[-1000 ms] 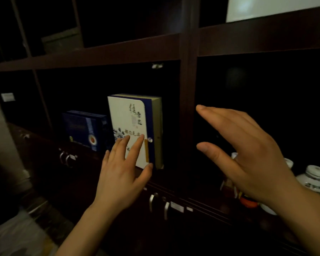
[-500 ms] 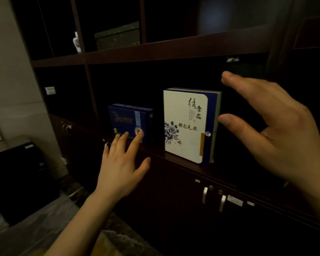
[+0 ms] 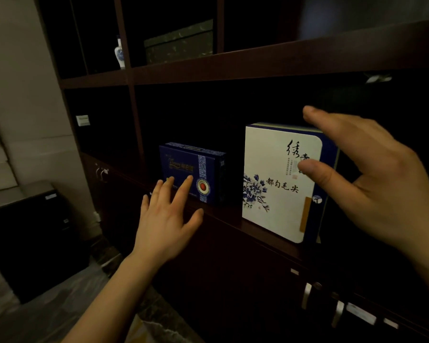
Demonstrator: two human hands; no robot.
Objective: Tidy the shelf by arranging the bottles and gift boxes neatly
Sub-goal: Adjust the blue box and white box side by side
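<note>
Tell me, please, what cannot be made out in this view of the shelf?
Head view:
white gift box: some lettering and right edge hidden by the right hand.
blue gift box: lower front covered by the left hand; contact unclear.
vase: small, partly behind a shelf post.

Dim scene, shelf recesses near black; wide-angle bending at edges; slight blur.

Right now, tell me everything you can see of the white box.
The white box stands upright on the shelf, right of the blue box with a gap between. White front with rounded corners, blue flower print, black calligraphy, tan strip and round clasp at its right edge, blue sides. The open right hand overlaps its top right corner; contact unclear.
</note>
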